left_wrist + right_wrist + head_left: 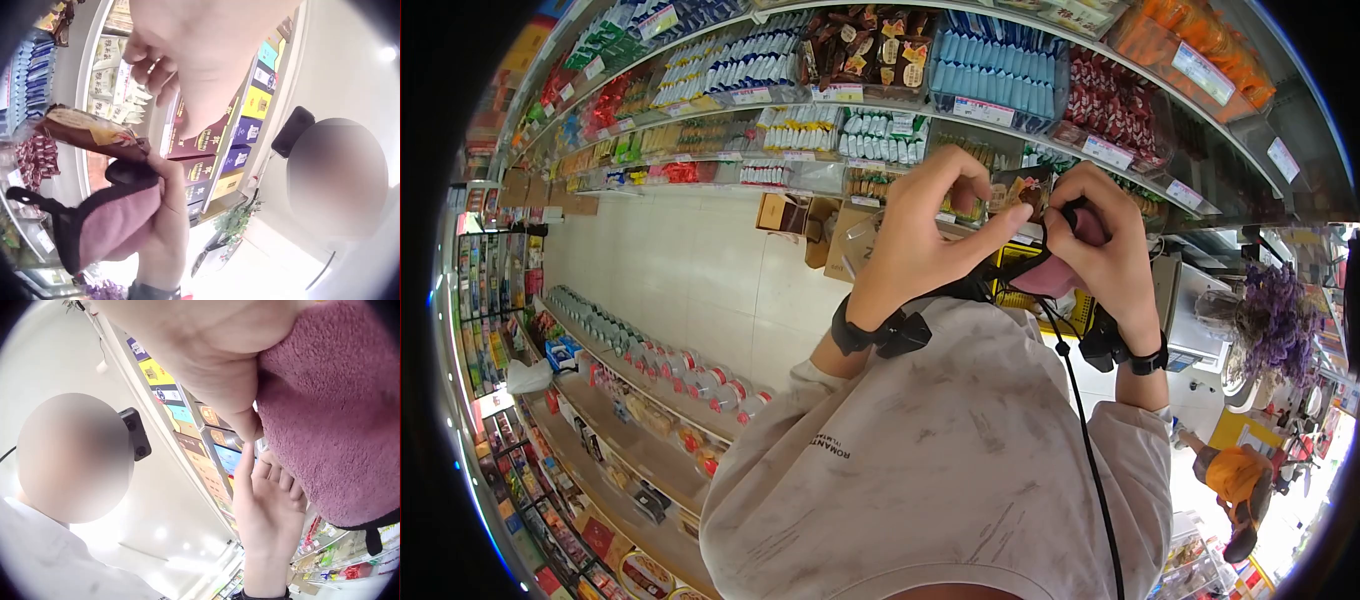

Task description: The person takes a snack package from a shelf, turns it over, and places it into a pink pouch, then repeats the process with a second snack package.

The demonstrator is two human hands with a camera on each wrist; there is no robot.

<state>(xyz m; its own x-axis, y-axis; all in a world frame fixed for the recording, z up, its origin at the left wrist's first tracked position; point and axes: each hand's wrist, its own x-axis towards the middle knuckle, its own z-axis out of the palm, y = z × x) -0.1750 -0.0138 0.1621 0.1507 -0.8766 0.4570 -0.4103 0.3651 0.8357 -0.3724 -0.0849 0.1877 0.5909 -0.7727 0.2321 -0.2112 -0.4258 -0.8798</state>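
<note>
My right hand (1105, 235) grips a folded pink cloth (337, 419) with black edging and a black loop. The same hand pinches one end of a brown snack packet (94, 134), which sticks out toward the shelves in the left wrist view. My left hand (930, 225) is beside it with fingers loosely bent and thumb reaching toward the packet, and holds nothing. Seen from the right wrist, the left palm (272, 515) faces the camera just past the cloth.
Shelves of wrapped snacks (990, 75) curve across the front, with price tags along their edges. A yellow basket (1085, 312) is below my hands. Cardboard boxes (850, 245) sit on the floor, bottles (710, 385) line a low shelf at left, and a person in orange (1235, 480) is at right.
</note>
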